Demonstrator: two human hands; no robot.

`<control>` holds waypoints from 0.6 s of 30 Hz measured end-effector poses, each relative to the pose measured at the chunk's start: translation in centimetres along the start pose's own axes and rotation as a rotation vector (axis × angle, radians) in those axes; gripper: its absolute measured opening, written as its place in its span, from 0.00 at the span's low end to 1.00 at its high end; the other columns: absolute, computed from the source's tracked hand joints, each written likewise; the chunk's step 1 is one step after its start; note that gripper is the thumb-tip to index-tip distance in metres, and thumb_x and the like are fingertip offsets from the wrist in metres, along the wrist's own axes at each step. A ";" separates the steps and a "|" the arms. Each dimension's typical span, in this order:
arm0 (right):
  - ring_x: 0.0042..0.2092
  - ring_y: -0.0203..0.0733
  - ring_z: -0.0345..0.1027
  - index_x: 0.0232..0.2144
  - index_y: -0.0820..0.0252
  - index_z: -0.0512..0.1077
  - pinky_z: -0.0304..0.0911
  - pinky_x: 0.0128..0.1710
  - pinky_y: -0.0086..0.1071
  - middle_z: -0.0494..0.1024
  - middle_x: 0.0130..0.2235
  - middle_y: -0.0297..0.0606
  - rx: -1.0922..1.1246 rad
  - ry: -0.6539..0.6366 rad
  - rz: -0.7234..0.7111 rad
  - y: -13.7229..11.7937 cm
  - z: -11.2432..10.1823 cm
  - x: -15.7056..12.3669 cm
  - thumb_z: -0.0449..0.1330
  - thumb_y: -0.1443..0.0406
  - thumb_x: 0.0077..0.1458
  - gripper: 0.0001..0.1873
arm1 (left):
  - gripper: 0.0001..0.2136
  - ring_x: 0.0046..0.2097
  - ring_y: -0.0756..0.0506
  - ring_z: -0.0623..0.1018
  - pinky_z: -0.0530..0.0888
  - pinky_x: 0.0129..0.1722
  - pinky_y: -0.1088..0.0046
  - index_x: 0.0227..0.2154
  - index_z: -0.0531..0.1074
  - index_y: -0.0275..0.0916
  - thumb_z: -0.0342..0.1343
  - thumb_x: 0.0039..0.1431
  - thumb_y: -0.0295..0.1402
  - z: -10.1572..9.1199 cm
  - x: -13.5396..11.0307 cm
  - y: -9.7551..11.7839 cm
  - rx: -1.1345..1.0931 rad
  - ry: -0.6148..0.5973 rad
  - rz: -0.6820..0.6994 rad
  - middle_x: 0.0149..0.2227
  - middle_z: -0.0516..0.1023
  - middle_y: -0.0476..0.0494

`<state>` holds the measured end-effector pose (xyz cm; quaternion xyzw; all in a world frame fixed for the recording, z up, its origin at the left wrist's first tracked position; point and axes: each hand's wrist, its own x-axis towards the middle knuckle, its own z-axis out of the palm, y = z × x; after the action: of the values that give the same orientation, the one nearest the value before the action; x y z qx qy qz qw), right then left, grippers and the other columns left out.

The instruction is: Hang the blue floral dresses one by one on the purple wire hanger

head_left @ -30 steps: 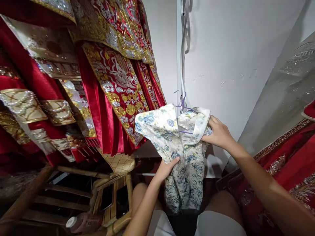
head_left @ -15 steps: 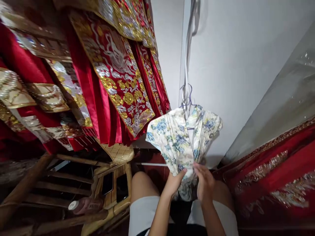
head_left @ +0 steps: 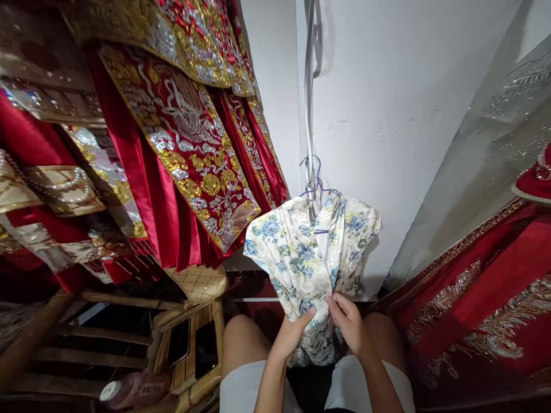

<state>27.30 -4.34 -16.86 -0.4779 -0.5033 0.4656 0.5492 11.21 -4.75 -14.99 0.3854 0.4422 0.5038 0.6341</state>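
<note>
A cream dress with blue flowers (head_left: 297, 246) hangs upright on a purple hanger (head_left: 317, 175) against the white wall. At its left waist side, my left hand (head_left: 290, 338) grips the cloth, thumb on the front and the other fingers hidden behind. My right hand (head_left: 348, 322) pinches the front near the end of the neckline, thumb and fingertips on the fabric. Below my hands the skirt (head_left: 316, 347) bunches between my knees.
Red embroidered garments (head_left: 202, 172) hang at the left. Below them, a bamboo chair (head_left: 191, 396) carries two phones (head_left: 206, 347) and a white-capped bottle (head_left: 138, 390). A red sequined garment (head_left: 482, 310) lies along the right side, beside clear plastic sheeting (head_left: 465, 166).
The view has shifted a little, with the dress now further left and slightly lower. My right hand has turned from flat beside the waist to pinching the front of the dress.
</note>
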 end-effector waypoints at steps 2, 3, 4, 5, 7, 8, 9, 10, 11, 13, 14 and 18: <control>0.26 0.35 0.50 0.21 0.57 0.61 0.49 0.26 0.31 0.56 0.23 0.28 0.023 0.002 0.020 0.3 -0.3 0.0 0.58 0.42 0.59 0.28 | 0.32 0.59 0.31 0.75 0.69 0.62 0.54 0.51 0.76 0.36 0.72 0.44 0.47 -1.8 0.7 0.1 0.049 0.073 0.016 0.54 0.79 0.30; 0.25 0.35 0.51 0.21 0.57 0.62 0.49 0.26 0.31 0.58 0.23 0.29 0.038 0.017 0.028 0.5 -0.4 0.1 0.58 0.42 0.59 0.28 | 0.31 0.56 0.32 0.77 0.71 0.58 0.55 0.50 0.75 0.35 0.71 0.44 0.47 -2.7 1.1 0.0 0.077 0.158 0.059 0.52 0.80 0.31; 0.25 0.35 0.51 0.21 0.57 0.63 0.49 0.26 0.31 0.59 0.23 0.29 0.050 0.033 0.033 0.5 -0.4 0.2 0.58 0.43 0.59 0.28 | 0.31 0.52 0.34 0.78 0.73 0.55 0.56 0.50 0.74 0.36 0.71 0.44 0.47 -3.5 1.6 -0.1 0.106 0.287 0.134 0.49 0.80 0.32; 0.25 0.35 0.52 0.20 0.57 0.63 0.49 0.26 0.31 0.60 0.22 0.29 0.060 0.052 0.033 0.5 -0.3 0.2 0.59 0.43 0.58 0.28 | 0.31 0.49 0.36 0.78 0.74 0.51 0.58 0.50 0.72 0.37 0.70 0.45 0.47 -3.9 2.0 -0.4 0.136 0.447 0.240 0.47 0.79 0.34; 0.24 0.35 0.52 0.19 0.57 0.63 0.48 0.25 0.31 0.60 0.21 0.30 0.074 0.095 0.018 0.3 0.3 0.3 0.59 0.45 0.57 0.27 | 0.28 0.42 0.43 0.76 0.73 0.47 0.63 0.51 0.68 0.39 0.67 0.50 0.46 -3.9 2.2 -1.4 0.202 0.727 0.481 0.43 0.75 0.41; 0.23 0.35 0.52 0.18 0.57 0.63 0.49 0.24 0.31 0.60 0.20 0.30 0.079 0.114 0.005 0.1 0.7 0.2 0.60 0.46 0.57 0.27 | 0.25 0.40 0.45 0.74 0.72 0.45 0.65 0.50 0.66 0.40 0.65 0.53 0.45 -3.2 2.1 -2.0 0.246 0.773 0.570 0.41 0.73 0.43; 0.23 0.35 0.52 0.17 0.57 0.63 0.49 0.23 0.30 0.60 0.19 0.30 0.085 0.128 -0.009 -0.2 1.1 0.2 0.60 0.47 0.56 0.26 | 0.22 0.39 0.46 0.73 0.72 0.45 0.67 0.50 0.66 0.41 0.63 0.56 0.43 -2.3 1.7 -2.6 0.300 0.734 0.619 0.40 0.72 0.45; 0.22 0.35 0.53 0.16 0.57 0.63 0.50 0.23 0.30 0.61 0.18 0.30 0.091 0.130 -0.023 -0.6 1.5 0.0 0.60 0.49 0.56 0.25 | 0.18 0.39 0.46 0.72 0.71 0.45 0.68 0.49 0.66 0.41 0.60 0.58 0.41 -1.2 1.3 -3.1 0.358 0.613 0.626 0.40 0.71 0.45; 0.22 0.35 0.54 0.16 0.57 0.63 0.51 0.23 0.30 0.62 0.18 0.30 0.094 0.128 -0.038 -0.9 1.8 -0.1 0.60 0.50 0.56 0.24 | 0.15 0.40 0.45 0.73 0.71 0.45 0.68 0.47 0.67 0.41 0.58 0.60 0.39 0.1 0.8 -3.5 0.416 0.447 0.602 0.39 0.71 0.45; 0.23 0.36 0.56 0.16 0.57 0.66 0.54 0.24 0.30 0.64 0.18 0.32 0.092 0.118 -0.064 -1.6 2.2 -0.5 0.61 0.53 0.55 0.22 | 0.07 0.41 0.44 0.73 0.70 0.44 0.68 0.41 0.68 0.40 0.53 0.63 0.36 2.3 -0.1 -3.7 0.499 0.168 0.536 0.38 0.72 0.44; 0.23 0.36 0.57 0.16 0.58 0.67 0.55 0.25 0.30 0.65 0.18 0.32 0.091 0.111 -0.069 -1.8 2.3 -0.7 0.61 0.54 0.54 0.21 | 0.04 0.41 0.44 0.73 0.70 0.43 0.69 0.38 0.67 0.40 0.51 0.64 0.34 3.1 -0.3 -3.6 0.522 0.096 0.511 0.37 0.72 0.44; 0.21 0.35 0.55 0.17 0.59 0.71 0.53 0.22 0.30 0.64 0.16 0.31 0.137 0.070 0.007 -2.3 2.1 -1.1 0.63 0.52 0.51 0.20 | 0.05 0.37 0.45 0.72 0.68 0.40 0.69 0.32 0.63 0.41 0.47 0.65 0.31 4.0 -0.5 -2.5 0.553 0.040 0.440 0.32 0.70 0.46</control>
<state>25.23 -5.58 -14.62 -0.4567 -0.4490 0.4840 0.5963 15.70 -5.85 -15.98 0.6185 0.4808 0.4970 0.3733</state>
